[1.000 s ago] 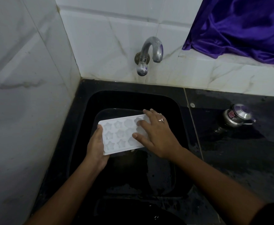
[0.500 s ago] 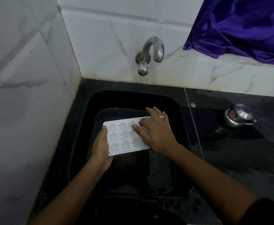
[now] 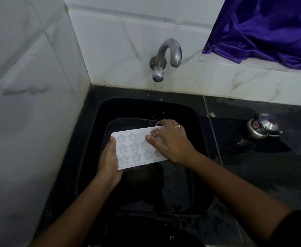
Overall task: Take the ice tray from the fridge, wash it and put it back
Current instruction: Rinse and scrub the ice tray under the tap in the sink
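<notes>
A white ice tray (image 3: 131, 148) with star-shaped cells is held level over the black sink (image 3: 202, 139), cells facing up. My left hand (image 3: 109, 161) grips its left short edge, thumb on top and fingers underneath. My right hand (image 3: 171, 141), with a ring on one finger, lies across the tray's right end. Its fingers are bent over the far right cells and the far edge, and its thumb lies on the tray's top. The hand hides the tray's right end.
A chrome tap (image 3: 165, 57) juts from the white tiled wall above the sink; no stream shows. A small steel pot with a lid (image 3: 263, 127) stands on the wet black counter at the right. Purple cloth (image 3: 263, 27) hangs at the upper right. A tiled wall closes the left side.
Both hands and the tray have shifted slightly right and toward the back of the sink. My right hand has slid to the tray's right end and its fingers have bent over the far edge.
</notes>
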A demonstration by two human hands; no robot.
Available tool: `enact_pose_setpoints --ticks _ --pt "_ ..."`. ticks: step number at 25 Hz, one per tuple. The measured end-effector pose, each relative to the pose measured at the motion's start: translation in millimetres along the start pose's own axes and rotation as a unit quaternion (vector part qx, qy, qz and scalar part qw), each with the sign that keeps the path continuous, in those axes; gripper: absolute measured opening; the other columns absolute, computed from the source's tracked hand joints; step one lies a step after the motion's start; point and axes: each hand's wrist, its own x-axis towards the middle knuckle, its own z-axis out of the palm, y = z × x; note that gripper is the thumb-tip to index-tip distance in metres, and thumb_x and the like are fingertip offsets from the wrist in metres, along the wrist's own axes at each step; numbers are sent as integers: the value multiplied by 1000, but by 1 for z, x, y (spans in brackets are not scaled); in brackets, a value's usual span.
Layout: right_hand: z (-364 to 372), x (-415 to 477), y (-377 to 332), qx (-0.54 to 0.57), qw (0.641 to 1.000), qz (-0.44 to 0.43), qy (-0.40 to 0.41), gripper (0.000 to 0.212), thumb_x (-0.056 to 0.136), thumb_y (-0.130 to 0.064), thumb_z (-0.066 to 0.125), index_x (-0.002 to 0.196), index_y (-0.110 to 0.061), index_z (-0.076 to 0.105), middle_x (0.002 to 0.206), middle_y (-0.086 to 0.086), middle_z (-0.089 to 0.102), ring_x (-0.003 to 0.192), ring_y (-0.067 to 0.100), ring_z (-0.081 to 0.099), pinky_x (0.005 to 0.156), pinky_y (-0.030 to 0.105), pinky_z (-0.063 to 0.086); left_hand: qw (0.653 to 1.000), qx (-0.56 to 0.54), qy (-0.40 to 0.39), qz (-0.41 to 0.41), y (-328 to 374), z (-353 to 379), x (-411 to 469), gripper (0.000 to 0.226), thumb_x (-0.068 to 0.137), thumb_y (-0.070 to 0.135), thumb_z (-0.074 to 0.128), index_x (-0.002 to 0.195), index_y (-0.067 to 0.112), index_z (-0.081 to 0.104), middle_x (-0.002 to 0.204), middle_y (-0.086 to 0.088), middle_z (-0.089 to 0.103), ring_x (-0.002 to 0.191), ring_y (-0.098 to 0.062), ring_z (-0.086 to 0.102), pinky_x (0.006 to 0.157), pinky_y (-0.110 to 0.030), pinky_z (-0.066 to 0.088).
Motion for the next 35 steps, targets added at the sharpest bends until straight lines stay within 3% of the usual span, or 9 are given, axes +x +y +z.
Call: enact_pose_setpoints --ticks 2,5,10,13,16,21,30,35 --pt "-5 4 2 -46 999 -19 -19 67 98 -76 27 121 -34 74 154 7 45 149 25 28 124 57 12 1000 2 1 -2 -4 -1 1 57 113 51 33 132 10 67 123 -16 77 111 -35 76 88 -49 60" --pt "-13 2 12 -81 993 -62 -62 60 101 -71 28 128 -36 69 158 8 40 153 29 23 126 59 12 1000 -2 4 -7 -6 -4 0 54 113 50 34 128 11 69 118 -15 79 105 -32 78 81 -46 61" --pt "-9 3 12 -172 982 -70 -46 73 98 -74 17 129 -32 67 164 11 35 156 33 20 126 61 7 1000 3 3 -15 -9 0 -2 55 112 51 36 132 11 67 122 -16 77 109 -35 77 89 -50 61" --pt "0 -2 5 -128 989 -59 -42 81 96 -80 17 134 -27 65 166 10 32 157 30 17 128 57 4 1000 -3 3 -14 -8 -2 0 54 112 50 36 132 11 67 121 -15 78 109 -34 77 89 -50 61" --pt "-3 -7 14 -82 994 -55 -39 72 97 -78 21 139 -37 61 167 9 30 158 29 14 128 58 3 1000 -3 1 -13 -6 -6 -1 52 113 50 34 127 13 69 117 -13 79 104 -31 78 84 -47 61" --pt "2 -8 10 -86 995 -54 -24 72 97 -76 23 132 -30 66 164 10 35 156 29 19 128 55 4 1000 -2 3 -12 -12 -4 -2 55 111 51 38 135 10 66 123 -16 77 112 -37 75 99 -56 58" --pt "-1 -9 8 -81 996 -24 -3 72 97 -76 21 123 -34 73 163 10 39 155 30 23 127 58 7 1000 2 1 -10 -16 -2 -2 53 112 49 38 134 10 66 120 -14 78 107 -33 77 82 -46 63" --pt "5 -13 14 -88 996 -28 -10 69 97 -76 25 126 -33 70 161 10 40 154 30 24 126 57 9 1000 -9 6 -16 -20 -1 -2 54 111 50 39 136 10 65 121 -15 78 108 -34 77 86 -49 61"
